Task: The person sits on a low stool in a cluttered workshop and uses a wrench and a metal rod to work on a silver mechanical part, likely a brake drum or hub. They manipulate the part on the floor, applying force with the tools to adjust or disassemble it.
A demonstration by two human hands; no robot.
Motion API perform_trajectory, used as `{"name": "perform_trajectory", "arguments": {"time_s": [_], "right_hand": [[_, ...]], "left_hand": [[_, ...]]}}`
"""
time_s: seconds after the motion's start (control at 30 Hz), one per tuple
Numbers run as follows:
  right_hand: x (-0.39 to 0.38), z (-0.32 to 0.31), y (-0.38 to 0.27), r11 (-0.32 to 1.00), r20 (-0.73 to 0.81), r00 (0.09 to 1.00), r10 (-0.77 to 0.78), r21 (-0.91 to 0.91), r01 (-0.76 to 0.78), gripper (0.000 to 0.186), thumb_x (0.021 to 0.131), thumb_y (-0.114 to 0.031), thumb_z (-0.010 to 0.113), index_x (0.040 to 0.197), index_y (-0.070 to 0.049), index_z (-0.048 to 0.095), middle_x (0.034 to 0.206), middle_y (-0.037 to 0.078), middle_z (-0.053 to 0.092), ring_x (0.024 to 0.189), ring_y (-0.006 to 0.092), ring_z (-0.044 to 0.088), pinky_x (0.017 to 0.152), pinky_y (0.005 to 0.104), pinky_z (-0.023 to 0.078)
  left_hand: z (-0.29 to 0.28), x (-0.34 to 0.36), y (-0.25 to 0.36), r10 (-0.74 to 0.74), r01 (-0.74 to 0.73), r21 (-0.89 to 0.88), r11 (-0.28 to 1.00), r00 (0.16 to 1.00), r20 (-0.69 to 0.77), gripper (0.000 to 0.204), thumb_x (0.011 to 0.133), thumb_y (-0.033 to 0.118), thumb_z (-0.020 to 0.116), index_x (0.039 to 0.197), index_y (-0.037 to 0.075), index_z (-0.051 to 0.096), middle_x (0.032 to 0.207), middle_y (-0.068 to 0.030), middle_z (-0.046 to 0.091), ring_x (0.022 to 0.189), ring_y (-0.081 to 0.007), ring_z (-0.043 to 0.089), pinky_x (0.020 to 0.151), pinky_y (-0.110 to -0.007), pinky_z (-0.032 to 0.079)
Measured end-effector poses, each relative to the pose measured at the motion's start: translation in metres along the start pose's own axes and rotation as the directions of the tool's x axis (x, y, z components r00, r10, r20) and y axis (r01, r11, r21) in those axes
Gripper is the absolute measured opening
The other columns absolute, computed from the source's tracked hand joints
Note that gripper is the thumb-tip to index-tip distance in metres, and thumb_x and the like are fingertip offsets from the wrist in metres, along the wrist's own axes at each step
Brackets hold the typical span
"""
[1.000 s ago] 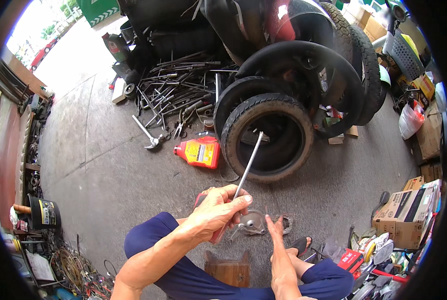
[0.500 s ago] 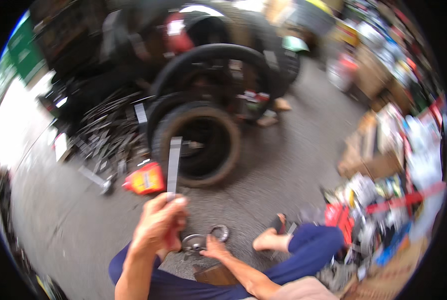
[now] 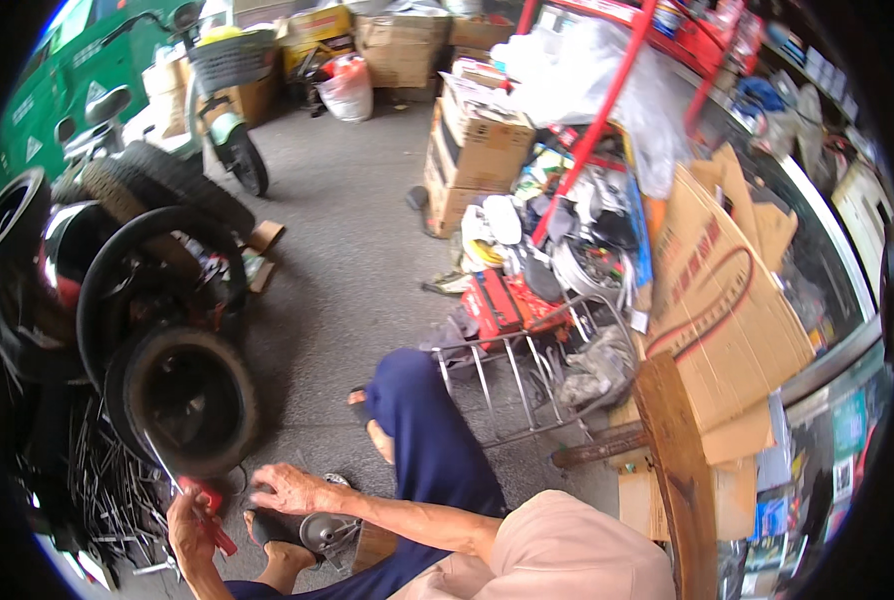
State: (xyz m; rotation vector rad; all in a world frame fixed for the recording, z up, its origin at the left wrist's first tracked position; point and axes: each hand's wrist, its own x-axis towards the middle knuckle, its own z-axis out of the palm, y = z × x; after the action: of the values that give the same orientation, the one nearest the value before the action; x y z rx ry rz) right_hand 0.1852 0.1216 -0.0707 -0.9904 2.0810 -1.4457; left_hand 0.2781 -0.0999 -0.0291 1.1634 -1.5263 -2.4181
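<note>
My left hand [image 3: 195,535] is closed around a long metal tool [image 3: 162,462] with a red handle. Its slim shaft points up and away, past the lower edge of a tyre [image 3: 192,400]. My right hand [image 3: 292,490] reaches across from the right with its fingers apart and holds nothing. Just below the right wrist, a round metal hub-like part [image 3: 325,530] lies on the ground, and a metal ring [image 3: 337,480] shows partly beside the forearm. A red bottle [image 3: 203,490] is partly hidden behind my left hand.
Many metal rods and tools [image 3: 117,480] lie heaped at left. A metal rack [image 3: 522,375], clutter and a cardboard sheet [image 3: 722,310] stand at right, near a wooden bench [image 3: 675,460]. Farther off are stacked boxes [image 3: 477,140] and a parked scooter [image 3: 232,130].
My view has swung to the right, so the tyres now sit at the left. The right hand has lifted away from the metal parts; the left still holds the tool.
</note>
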Motion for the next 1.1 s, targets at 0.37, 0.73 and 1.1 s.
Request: {"name": "perform_trajectory", "arguments": {"time_s": [0.37, 0.73, 1.1], "right_hand": [[-0.209, -0.307, 0.004, 0.586, -0.855, 0.437, -0.28, -0.513, -0.628, 0.027, 0.079, -0.019, 0.068, 0.098, -0.001, 0.061, 0.107, 0.02, 0.056, 0.103, 0.0337, 0.054, 0.09, 0.0444, 0.042], [-0.252, -0.384, 0.06, 0.443, -0.945, 0.057, 0.323, 0.097, -0.891, 0.044, 0.072, -0.037, 0.068, 0.102, -0.005, 0.062, 0.1, 0.022, 0.066, 0.097, 0.0385, 0.062, 0.09, 0.048, 0.043], [-0.267, -0.352, 0.259, 0.624, -0.826, 0.306, 0.473, 0.069, -0.778, 0.03, 0.078, -0.035, 0.071, 0.076, -0.006, 0.062, 0.055, 0.003, 0.051, 0.044, 0.017, 0.048, 0.04, 0.0342, 0.036]], "left_hand": [[-0.101, -0.031, 0.019, -0.148, 0.174, -0.325, 0.929, 0.983, 0.105, 0.012, 0.086, 0.021, 0.065, 0.085, 0.01, 0.06, 0.069, 0.0026, 0.058, 0.056, -0.0096, 0.054, 0.05, -0.023, 0.044], [-0.067, -0.052, 0.022, -0.196, 0.191, -0.095, 0.977, 0.98, -0.039, 0.017, 0.09, 0.023, 0.059, 0.094, 0.007, 0.058, 0.07, -0.0055, 0.06, 0.051, -0.0154, 0.055, 0.042, -0.025, 0.044], [-0.09, -0.012, 0.017, 0.003, -0.038, -0.26, 0.965, 0.991, -0.135, 0.014, 0.088, 0.015, 0.06, 0.078, 0.008, 0.053, 0.062, -0.0019, 0.051, 0.05, -0.0134, 0.05, 0.043, -0.027, 0.04]]}}
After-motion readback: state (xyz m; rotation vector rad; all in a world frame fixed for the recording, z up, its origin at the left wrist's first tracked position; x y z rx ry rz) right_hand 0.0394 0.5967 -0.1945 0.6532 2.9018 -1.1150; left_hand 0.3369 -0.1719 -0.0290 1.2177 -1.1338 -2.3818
